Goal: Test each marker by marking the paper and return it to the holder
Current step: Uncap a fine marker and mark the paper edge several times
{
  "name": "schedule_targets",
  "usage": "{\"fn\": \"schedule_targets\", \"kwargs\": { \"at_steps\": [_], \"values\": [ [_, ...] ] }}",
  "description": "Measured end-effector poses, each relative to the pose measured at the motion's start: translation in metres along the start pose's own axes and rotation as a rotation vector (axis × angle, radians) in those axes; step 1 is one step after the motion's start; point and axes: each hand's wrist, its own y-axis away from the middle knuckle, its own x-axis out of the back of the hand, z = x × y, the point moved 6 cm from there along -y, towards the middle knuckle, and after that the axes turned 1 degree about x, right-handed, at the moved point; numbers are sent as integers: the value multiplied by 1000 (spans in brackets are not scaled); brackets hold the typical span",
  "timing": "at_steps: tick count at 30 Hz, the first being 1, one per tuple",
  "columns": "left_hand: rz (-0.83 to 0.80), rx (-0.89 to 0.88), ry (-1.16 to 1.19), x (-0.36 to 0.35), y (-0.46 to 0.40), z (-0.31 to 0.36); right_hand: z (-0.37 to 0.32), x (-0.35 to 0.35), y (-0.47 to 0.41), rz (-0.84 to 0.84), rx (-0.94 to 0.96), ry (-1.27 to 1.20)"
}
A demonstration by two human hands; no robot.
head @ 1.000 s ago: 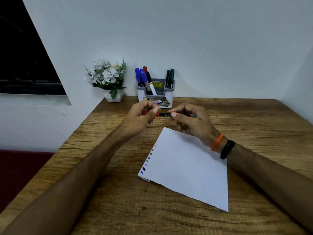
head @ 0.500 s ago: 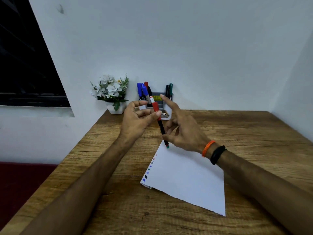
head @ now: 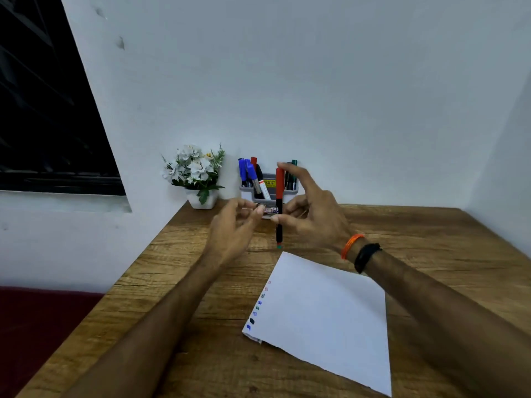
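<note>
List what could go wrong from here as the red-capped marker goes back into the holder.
1. The right hand holds the red-capped marker upright with only fingertip and thumb, so it might slip and drop onto the table.
2. The holder already has markers leaning at angles; the incoming one could snag on them or nudge the holder.
3. The left hand hovers close beside it, holding nothing, and could bump the marker.

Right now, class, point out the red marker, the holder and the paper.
red marker [head: 279, 182]: head view, on its red cap, above the right hand's thumb.
holder [head: 246, 192]: head view, on its grey left wall.
paper [head: 324, 308]: head view, on its blank middle.
</note>
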Motion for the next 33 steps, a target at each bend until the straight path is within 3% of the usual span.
{"fn": "schedule_targets", "kwargs": {
  "at_steps": [4,9,21,33],
  "values": [
    [-140,-24,-521,-10,-1,-27,5,3,-32,69,-27,-10],
    [-297,-61,-761,-29,-5,-50,10,2,-78,151,-6,3],
    [-302,-37,-778,-30,-8,-57,11,-12,-179,287,42,77],
    [-298,-33,-771,-31,-9,-60,43,-49,-185,99,-77,208]
  ]
}}
